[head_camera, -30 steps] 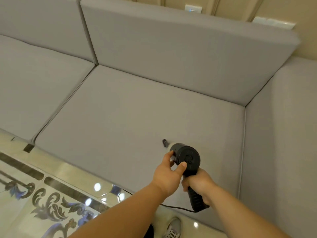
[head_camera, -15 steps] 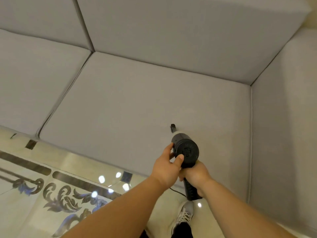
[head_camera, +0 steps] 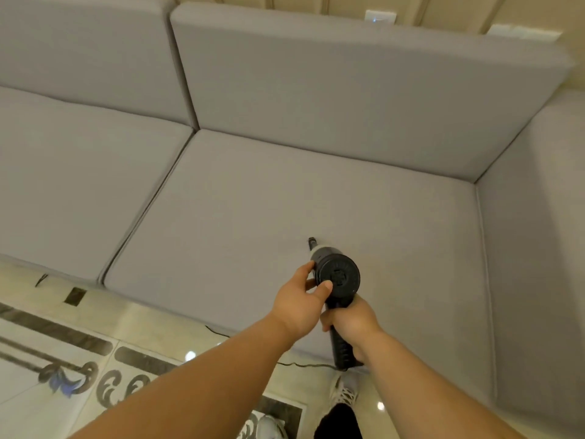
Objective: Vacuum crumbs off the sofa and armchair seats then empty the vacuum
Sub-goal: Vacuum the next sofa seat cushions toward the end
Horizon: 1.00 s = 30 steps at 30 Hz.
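Trailing from the handle, the cord (head_camera: 304,364) runs across the floor (head_camera: 158,321) beside the shoe (head_camera: 343,391); a step could snag it and jerk the nozzle (head_camera: 312,243) off the seat (head_camera: 285,201). Right hand (head_camera: 351,324) grips the vacuum (head_camera: 337,275) handle. Left hand (head_camera: 297,299) pinches the round rear cap, thumb and fingers curled on its rim. Vacuum sits directly ahead of both hands, nozzle apparently touching the seat.

You face a cream panelled wall (head_camera: 316,1) carrying two white switch plates (head_camera: 380,16); well below it, glossy marble floor (head_camera: 152,324) with dark scroll inlay (head_camera: 72,378) reflects ceiling lights.
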### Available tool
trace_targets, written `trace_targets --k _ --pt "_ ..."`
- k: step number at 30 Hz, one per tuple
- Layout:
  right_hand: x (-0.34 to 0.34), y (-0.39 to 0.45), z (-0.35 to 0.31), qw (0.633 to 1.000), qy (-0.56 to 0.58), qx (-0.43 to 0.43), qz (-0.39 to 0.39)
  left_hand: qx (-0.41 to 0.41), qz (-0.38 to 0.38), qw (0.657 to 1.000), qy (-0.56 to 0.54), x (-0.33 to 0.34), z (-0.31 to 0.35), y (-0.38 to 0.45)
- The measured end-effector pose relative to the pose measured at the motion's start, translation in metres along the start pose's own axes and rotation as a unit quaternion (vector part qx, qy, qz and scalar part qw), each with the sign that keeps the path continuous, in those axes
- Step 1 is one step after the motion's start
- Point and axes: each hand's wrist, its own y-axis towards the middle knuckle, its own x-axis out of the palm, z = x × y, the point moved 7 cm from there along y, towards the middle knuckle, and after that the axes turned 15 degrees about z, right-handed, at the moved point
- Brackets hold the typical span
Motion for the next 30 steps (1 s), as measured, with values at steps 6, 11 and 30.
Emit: trace_targets --k 6,11,30 --pt "-0.039 0.055 -0.028 0.998 0.018 -0.025 0.052 0.025 -0.025 0.999 -0.014 0.047 0.039 0.039" --pt "-0.012 0.088 -0.041 1.000 -0.001 -0.004 0.027 -0.014 0.006 1.000 -0.027 0.047 0.030 0.083" --pt "-0.067 0.165 -0.137 0.999 -0.016 -0.015 0.035 -0.024 -0.035 0.997 -0.070 0.086 0.123 0.165"
